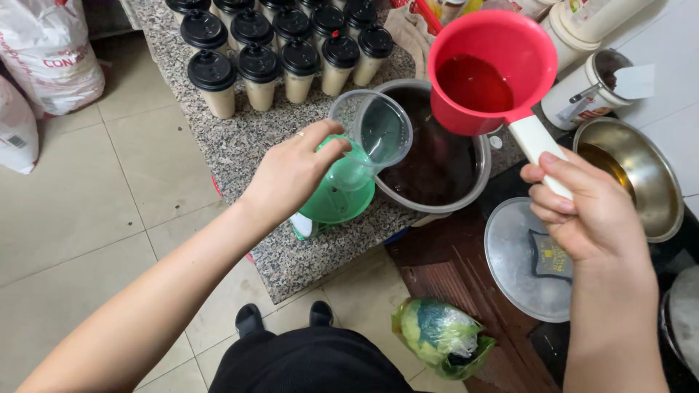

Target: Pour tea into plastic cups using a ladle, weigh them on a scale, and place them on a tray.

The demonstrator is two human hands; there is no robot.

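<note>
1. Left hand [295, 173] at centre frame, fingers [331, 145] curled around a clear plastic cup [373, 129], pinching its wall near the rim; cup tilted, mouth turned toward the camera, apparently empty.
2. Just beneath the cup, a green funnel-like plastic piece [336, 195], resting on the speckled granite desk [247, 138] and partly hidden by the hand.
3. Right hand [590, 211] at right of frame, fingers wrapped tight around the white handle of a red ladle-style scoop [484, 69]; scoop held up in the upper centre-right, holding dark reddish liquid.
4. Below the scoop and touching the cup's far side in the view, a large steel pot [466, 196] filled with dark liquid, standing at the desk's right edge.
5. Upper left to upper centre: rows of filled cups with black lids [258, 69], beige drink inside, standing together on the desk, well apart from the hands.
6. Right edge: a steel bowl [655, 182] with a little amber liquid, near the right hand.
7. Lower right: a round clear lid [513, 269] lying flat on a dark wooden surface, just below the right hand.
8. Bottom centre: a knotted plastic bag [440, 335] with something green inside, on the floor.
9. Upper left corner: white sacks [44, 51] on the tiled floor [87, 218].
</note>
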